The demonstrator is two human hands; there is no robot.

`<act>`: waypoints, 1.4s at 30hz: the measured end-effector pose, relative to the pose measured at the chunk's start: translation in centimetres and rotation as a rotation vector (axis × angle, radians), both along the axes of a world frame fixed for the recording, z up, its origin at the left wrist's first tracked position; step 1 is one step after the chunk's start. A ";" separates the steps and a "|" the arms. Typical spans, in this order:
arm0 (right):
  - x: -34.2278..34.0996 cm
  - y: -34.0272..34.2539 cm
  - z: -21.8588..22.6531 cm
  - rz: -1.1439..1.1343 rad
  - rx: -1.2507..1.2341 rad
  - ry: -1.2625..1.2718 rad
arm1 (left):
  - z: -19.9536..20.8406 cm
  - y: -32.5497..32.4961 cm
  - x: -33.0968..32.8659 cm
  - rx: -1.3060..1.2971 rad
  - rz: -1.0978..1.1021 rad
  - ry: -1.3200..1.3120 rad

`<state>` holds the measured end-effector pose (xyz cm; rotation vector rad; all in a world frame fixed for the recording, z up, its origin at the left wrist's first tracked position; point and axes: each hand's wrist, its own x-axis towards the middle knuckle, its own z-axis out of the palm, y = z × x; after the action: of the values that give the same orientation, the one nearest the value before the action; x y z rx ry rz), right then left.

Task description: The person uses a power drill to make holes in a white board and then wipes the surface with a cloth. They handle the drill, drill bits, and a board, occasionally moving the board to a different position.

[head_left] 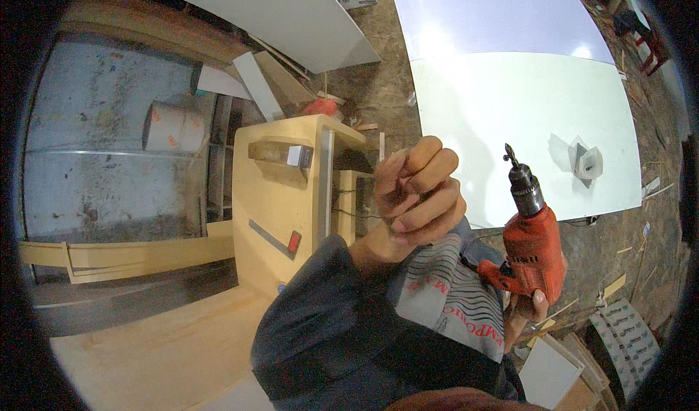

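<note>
My right hand [537,306] grips a red power drill [535,247], mostly from behind, so only some of its fingers show. The drill points up and away, with a dark bit [509,153] in its metal chuck [526,191]. Left of the drill, my left hand [422,185] is raised with its fingers curled in toward the palm. Whether anything small is inside it I cannot make out. Beyond both hands lies a large white panel [480,120], with a small translucent cup-like thing [588,165] on its right part.
At left stands a pale wooden cabinet [273,192], bearing a small box [299,156] and a narrow dark strip with a red end [294,240]. A wide tape roll [173,127] lies on a stained blue-grey surface [95,120]. Board offcuts [551,371] lean at lower right.
</note>
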<state>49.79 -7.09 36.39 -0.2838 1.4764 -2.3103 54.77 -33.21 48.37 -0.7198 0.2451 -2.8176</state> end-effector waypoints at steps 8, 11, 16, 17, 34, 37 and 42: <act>-0.8 -0.7 0.4 0.032 -0.031 0.056 | -3.6 -4.4 -1.0 -0.537 0.518 -0.003; -1.6 -1.8 0.3 0.093 -0.057 0.094 | -4.3 -4.6 -2.5 -0.611 0.889 -0.644; -3.2 -5.7 0.7 0.092 0.020 0.065 | -7.0 -6.9 -4.1 -0.758 0.651 -0.798; -3.6 -7.0 0.7 0.090 0.038 0.054 | -7.2 -8.0 -4.2 -0.749 0.656 -0.791; -6.8 -22.5 -0.9 0.077 0.229 -0.068 | -13.6 -20.6 -5.2 -0.522 0.570 -1.038; -6.4 -21.7 -0.8 0.083 0.209 -0.061 | -13.5 -19.4 -5.1 -0.450 0.591 -0.991; -5.6 -18.9 -0.5 0.075 0.154 -0.039 | -12.6 -15.9 -5.2 -0.469 0.676 -0.920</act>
<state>44.17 -26.04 35.94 -0.2459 1.5867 -2.1180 49.54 -49.10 35.75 0.4171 -0.6875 -2.2280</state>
